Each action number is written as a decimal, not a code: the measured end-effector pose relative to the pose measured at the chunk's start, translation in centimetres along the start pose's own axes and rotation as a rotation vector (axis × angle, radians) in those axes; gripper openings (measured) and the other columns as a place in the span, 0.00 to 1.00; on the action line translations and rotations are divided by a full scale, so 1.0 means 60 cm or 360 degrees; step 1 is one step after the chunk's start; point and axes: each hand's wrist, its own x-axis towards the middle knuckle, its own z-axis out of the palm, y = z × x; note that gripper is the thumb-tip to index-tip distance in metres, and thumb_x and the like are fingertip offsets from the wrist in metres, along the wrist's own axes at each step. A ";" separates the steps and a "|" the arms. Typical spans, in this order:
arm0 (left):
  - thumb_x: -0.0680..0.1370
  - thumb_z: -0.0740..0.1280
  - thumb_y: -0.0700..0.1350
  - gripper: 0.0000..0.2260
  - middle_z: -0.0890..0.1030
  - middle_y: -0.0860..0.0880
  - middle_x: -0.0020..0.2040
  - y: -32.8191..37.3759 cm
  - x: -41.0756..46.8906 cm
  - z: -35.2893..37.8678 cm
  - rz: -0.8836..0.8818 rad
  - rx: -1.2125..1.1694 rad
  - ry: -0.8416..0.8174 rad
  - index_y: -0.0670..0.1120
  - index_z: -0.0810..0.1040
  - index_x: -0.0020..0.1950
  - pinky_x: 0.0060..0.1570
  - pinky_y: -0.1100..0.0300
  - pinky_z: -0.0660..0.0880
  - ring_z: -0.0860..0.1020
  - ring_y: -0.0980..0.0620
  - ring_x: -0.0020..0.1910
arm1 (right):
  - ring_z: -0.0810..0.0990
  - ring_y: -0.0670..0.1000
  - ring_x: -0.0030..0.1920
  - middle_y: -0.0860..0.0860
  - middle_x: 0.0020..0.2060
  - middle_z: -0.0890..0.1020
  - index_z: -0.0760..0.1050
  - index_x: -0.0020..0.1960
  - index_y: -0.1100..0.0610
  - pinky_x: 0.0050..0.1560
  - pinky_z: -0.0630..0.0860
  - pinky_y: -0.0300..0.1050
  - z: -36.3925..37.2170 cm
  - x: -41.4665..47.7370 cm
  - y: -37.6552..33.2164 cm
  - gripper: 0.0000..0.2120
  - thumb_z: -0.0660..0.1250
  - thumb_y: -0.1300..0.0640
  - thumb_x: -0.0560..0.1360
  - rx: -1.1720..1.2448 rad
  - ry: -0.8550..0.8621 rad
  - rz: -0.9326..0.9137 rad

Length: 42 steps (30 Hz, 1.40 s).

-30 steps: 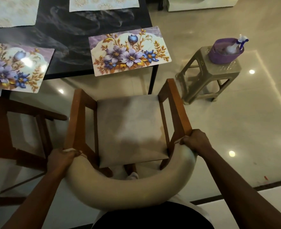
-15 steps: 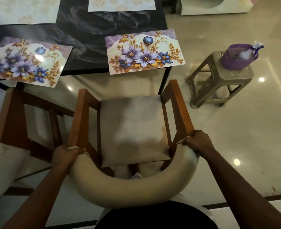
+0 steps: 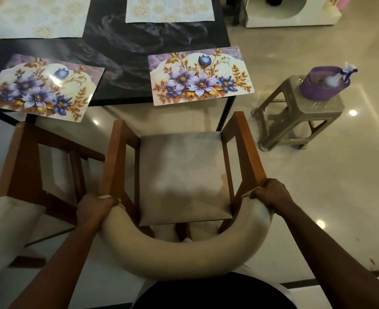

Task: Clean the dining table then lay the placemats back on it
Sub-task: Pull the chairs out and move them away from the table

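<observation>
Left hand: the left hand (image 3: 93, 208) grips the left end of the backrest (image 3: 179, 259), fingers curled over the top edge of the padding.
Right hand: the right hand (image 3: 271, 194) grips the right end of the same backrest, knuckles up and fingers wrapped over the padding.
Chair: the chair (image 3: 248, 148) has a wooden frame, a curved cream backrest and a grey seat cushion (image 3: 181, 177). It stands just short of the table's near edge, facing it.
Dining table: the dining table (image 3: 139, 63) has a dark top with a smoky marbled pattern.
Floral placemats: the near-right floral placemat (image 3: 200, 76) and the near-left floral placemat (image 3: 39, 85) both lie on the table, their near edges overhanging it. Each shows purple and blue flowers with gold leaves.
Pale placemats: the far-left pale placemat (image 3: 39, 17) and the far-right pale placemat (image 3: 169, 8) lie flat along the far side, with faint cream motifs.
Second chair: a second chair (image 3: 23, 157) of the same wood stands to the left, beside the first.
Stool: a grey plastic stool (image 3: 295, 121) stands on the glossy floor (image 3: 340, 197), right of the table.
Tub: a purple tub (image 3: 322, 90) sits on the stool, with a spray bottle (image 3: 345, 71) lying in it.
Writing: a small embossed mark on the stool's top edge is too small to read.
</observation>
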 end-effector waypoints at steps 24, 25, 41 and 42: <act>0.68 0.79 0.57 0.32 0.83 0.39 0.60 0.005 -0.024 0.001 0.0017 0.0008 -0.0045 0.41 0.79 0.67 0.61 0.39 0.79 0.81 0.35 0.59 | 0.80 0.58 0.52 0.55 0.54 0.79 0.75 0.64 0.57 0.52 0.81 0.53 -0.005 0.000 -0.003 0.28 0.78 0.46 0.70 -0.0095 -0.0061 0.0068; 0.68 0.79 0.58 0.34 0.83 0.39 0.61 0.004 -0.027 0.001 0.0035 0.0004 -0.0032 0.41 0.78 0.67 0.62 0.38 0.78 0.81 0.35 0.60 | 0.79 0.58 0.52 0.55 0.54 0.79 0.75 0.65 0.57 0.52 0.81 0.53 -0.005 -0.003 -0.003 0.28 0.77 0.45 0.70 -0.0108 -0.0050 0.0069; 0.81 0.71 0.47 0.40 0.60 0.37 0.82 -0.015 -0.201 0.051 0.0151 -0.0003 0.0217 0.47 0.51 0.85 0.72 0.39 0.68 0.69 0.33 0.75 | 0.70 0.71 0.72 0.60 0.82 0.57 0.51 0.83 0.54 0.67 0.71 0.65 0.037 -0.083 0.021 0.42 0.70 0.45 0.78 -0.0094 0.0211 -0.0262; 0.81 0.70 0.48 0.40 0.58 0.38 0.83 -0.022 -0.208 0.053 0.0159 -0.0010 0.0210 0.48 0.49 0.86 0.72 0.38 0.68 0.68 0.33 0.76 | 0.67 0.71 0.74 0.58 0.83 0.53 0.50 0.84 0.53 0.69 0.70 0.66 0.042 -0.088 0.026 0.43 0.70 0.45 0.78 -0.0130 0.0208 -0.0322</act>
